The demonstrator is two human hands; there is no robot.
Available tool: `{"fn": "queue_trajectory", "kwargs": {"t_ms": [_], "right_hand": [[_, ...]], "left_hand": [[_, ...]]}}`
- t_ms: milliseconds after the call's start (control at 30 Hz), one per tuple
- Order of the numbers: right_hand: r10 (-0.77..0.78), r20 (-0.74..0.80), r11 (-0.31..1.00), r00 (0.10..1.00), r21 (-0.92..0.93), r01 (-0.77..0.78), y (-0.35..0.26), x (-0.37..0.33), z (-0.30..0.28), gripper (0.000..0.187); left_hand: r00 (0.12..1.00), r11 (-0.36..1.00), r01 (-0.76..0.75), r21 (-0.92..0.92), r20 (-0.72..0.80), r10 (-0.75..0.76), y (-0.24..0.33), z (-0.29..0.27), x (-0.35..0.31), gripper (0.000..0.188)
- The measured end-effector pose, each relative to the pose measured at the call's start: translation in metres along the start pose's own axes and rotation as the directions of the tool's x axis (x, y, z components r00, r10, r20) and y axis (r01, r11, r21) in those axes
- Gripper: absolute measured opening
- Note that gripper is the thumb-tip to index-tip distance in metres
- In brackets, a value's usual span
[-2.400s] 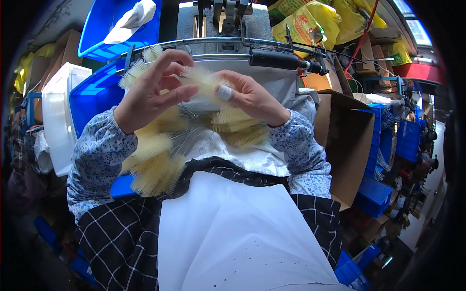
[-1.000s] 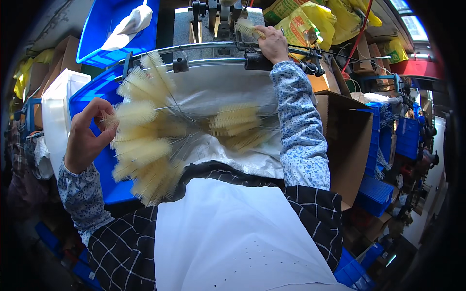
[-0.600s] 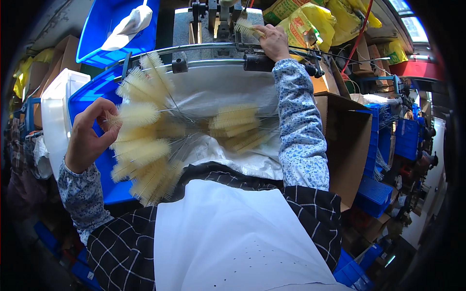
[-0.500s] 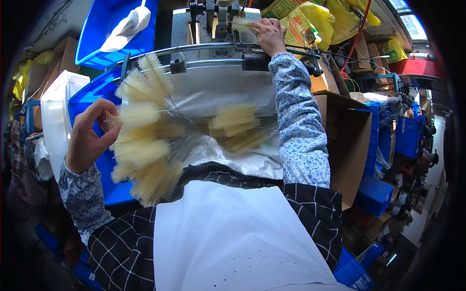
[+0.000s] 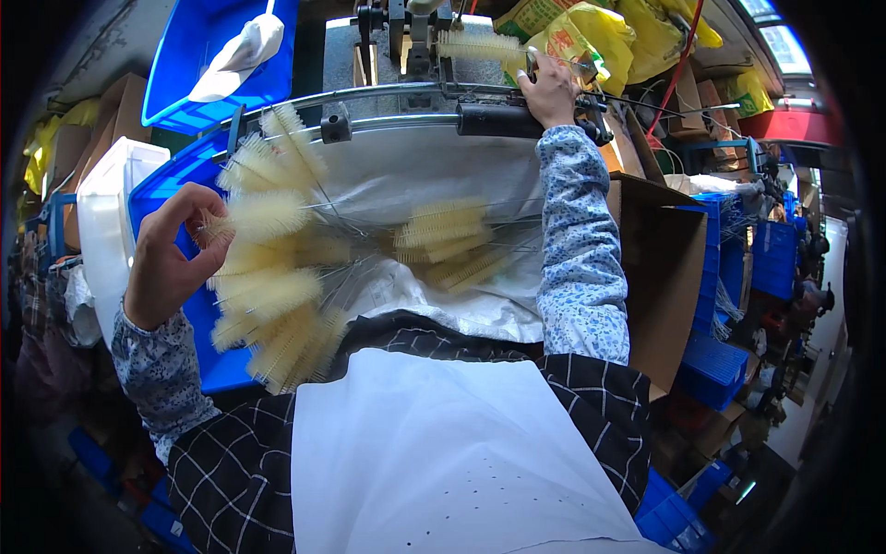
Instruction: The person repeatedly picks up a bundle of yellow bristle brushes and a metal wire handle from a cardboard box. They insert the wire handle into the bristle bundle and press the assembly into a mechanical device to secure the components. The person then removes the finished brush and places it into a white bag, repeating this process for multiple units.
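Note:
On the left, my left hand (image 5: 171, 263) pinches the end of a pale bristle brush (image 5: 268, 214), thumb against fingers. That brush lies over a heap of similar brushes (image 5: 277, 305) with thin twisted wire stems. At the top, a pale brush (image 5: 478, 45) stretches sideways from a metal machine (image 5: 417, 55). By its right end is my right hand (image 5: 552, 90), with fingers curled and thumb and forefinger near a dark metal part. What exactly these fingers grip is hard to make out. More brushes (image 5: 443, 231) rest on white sheeting (image 5: 406, 175) between my arms.
Curved metal rails (image 5: 388, 120) cross in front of the machine. Blue bins (image 5: 166, 102) and a white box (image 5: 115, 212) stand to the left. An open cardboard box (image 5: 660, 286) is beside my right arm, with yellow bags (image 5: 591, 42) beyond. White cloth (image 5: 443, 443) covers my lap.
My right hand has moved right, away from the machine, and a longer stretch of bristles now shows between them. My left hand keeps its place on its brush.

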State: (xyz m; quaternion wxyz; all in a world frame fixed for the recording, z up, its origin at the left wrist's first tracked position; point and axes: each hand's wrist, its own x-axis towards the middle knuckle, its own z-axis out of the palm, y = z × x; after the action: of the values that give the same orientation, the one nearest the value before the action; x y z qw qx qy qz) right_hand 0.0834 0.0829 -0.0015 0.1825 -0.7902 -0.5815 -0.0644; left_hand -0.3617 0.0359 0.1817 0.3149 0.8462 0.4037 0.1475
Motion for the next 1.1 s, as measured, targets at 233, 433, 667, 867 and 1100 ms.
{"fn": "queue_trajectory", "kwargs": {"t_ms": [233, 433, 667, 867, 1100], "right_hand": [[-0.028, -0.065, 0.977, 0.997, 0.211, 0.041, -0.004, 0.000, 0.018, 0.036], [-0.035, -0.096, 0.981, 0.995, 0.185, 0.053, -0.032, -0.002, 0.019, 0.036], [-0.032, -0.091, 0.990, 0.995, 0.135, 0.044, -0.092, -0.010, 0.023, 0.028], [-0.014, 0.025, 0.993, 1.000, 0.117, 0.011, -0.133, -0.012, 0.018, 0.033], [-0.048, -0.017, 0.991, 0.999, 0.121, 0.050, -0.096, -0.010, 0.014, 0.032]], "left_hand": [[1.000, 1.000, 0.005, -0.021, -0.004, -0.005, 0.003, -0.003, 0.001, 0.020], [0.999, 1.000, 0.003, 0.004, -0.036, -0.003, -0.001, -0.015, -0.007, 0.019], [0.999, 1.000, -0.017, -0.003, -0.036, 0.017, 0.001, -0.016, -0.006, 0.020], [0.998, 0.998, -0.062, -0.020, 0.003, 0.062, 0.011, -0.010, 0.005, 0.020], [0.998, 0.998, -0.062, -0.005, -0.031, 0.062, 0.009, -0.014, 0.002, 0.019]]}}
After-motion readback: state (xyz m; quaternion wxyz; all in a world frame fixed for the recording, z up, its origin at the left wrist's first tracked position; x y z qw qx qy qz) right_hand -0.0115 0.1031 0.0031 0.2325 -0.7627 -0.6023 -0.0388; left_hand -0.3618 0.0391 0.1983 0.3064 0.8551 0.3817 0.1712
